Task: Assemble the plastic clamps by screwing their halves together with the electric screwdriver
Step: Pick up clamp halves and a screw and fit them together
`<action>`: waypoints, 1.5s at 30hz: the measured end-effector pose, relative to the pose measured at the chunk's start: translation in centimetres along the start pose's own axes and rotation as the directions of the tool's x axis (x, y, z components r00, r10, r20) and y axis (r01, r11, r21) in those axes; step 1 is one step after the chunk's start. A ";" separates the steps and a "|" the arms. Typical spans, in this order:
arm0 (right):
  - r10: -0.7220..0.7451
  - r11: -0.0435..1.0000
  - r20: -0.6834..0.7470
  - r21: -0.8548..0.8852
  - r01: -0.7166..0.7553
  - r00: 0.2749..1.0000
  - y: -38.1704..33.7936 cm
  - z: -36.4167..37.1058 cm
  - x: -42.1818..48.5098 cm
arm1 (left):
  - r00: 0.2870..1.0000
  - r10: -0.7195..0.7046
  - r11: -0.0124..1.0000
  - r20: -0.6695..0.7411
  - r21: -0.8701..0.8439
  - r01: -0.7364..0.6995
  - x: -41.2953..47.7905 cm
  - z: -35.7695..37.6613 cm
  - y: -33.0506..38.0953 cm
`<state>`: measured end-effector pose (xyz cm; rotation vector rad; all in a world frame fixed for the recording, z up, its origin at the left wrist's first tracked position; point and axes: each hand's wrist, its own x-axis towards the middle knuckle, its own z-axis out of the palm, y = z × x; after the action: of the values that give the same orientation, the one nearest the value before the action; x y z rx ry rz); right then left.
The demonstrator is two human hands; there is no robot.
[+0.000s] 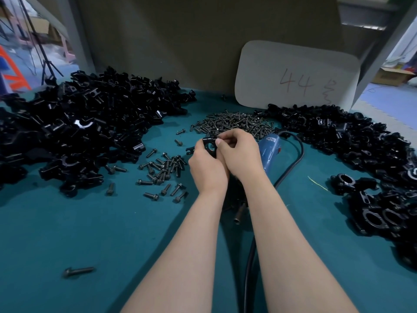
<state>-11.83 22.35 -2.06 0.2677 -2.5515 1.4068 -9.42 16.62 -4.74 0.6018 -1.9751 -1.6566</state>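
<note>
Black clamp [208, 143] in grip of left hand [207, 168] and right hand [241, 154]; card [293, 75] marked "44"

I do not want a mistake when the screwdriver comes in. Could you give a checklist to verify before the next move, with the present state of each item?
1. Clamp held firmly: left hand and right hand both grip it. Ok.
2. Screw seated in the clamp: fingers hide that spot. Cannot tell.
3. Electric screwdriver in reach: lies beside the right hand. Ok.
4. Screwdriver bit fitted: front end hidden under the right wrist. Cannot tell.
5. Cable clear of the arms: passes under the right forearm, could snag. Not ok.
6. Loose screws at hand: scattered left of the left hand. Ok.
</note>
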 end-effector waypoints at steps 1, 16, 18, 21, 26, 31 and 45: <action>0.000 1.000 0.006 0.006 0.000 1.000 0.0 0.0 0.0 | 1.000 0.002 1.000 -0.002 -0.002 -0.002 0.0 0.0 0.0; -0.054 0.975 0.065 -0.211 0.067 0.996 -0.1 -0.8 -0.4 | 0.994 0.111 0.988 0.014 0.108 -0.112 -0.2 0.1 -0.3; -0.041 0.975 0.070 -0.215 0.056 0.997 -0.3 -1.0 -0.2 | 0.997 0.081 0.994 0.016 0.071 -0.082 -0.1 0.1 -0.2; -0.044 0.970 -0.045 -0.243 0.032 0.998 -0.4 -1.9 0.2 | 1.000 0.017 0.997 0.005 -0.077 -0.016 0.4 0.2 -0.2; 0.094 0.802 0.069 -0.596 -0.035 0.993 0.5 -1.8 0.0 | 0.988 -0.155 0.873 -0.015 -0.471 0.130 1.0 -0.3 0.1; 0.142 0.667 0.152 -0.745 0.019 0.978 0.6 -1.3 0.0 | 0.986 -0.154 0.814 0.057 -0.559 0.159 0.8 -0.3 0.3; 0.029 0.666 0.240 -0.728 0.160 0.970 0.0 -0.4 -0.3 | 0.905 -0.269 0.492 0.330 -0.760 0.423 1.4 -1.1 1.0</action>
<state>-11.49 22.71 -1.91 0.3818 -3.0092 0.1994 -9.79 15.07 -3.48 0.4976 -0.9240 -2.6842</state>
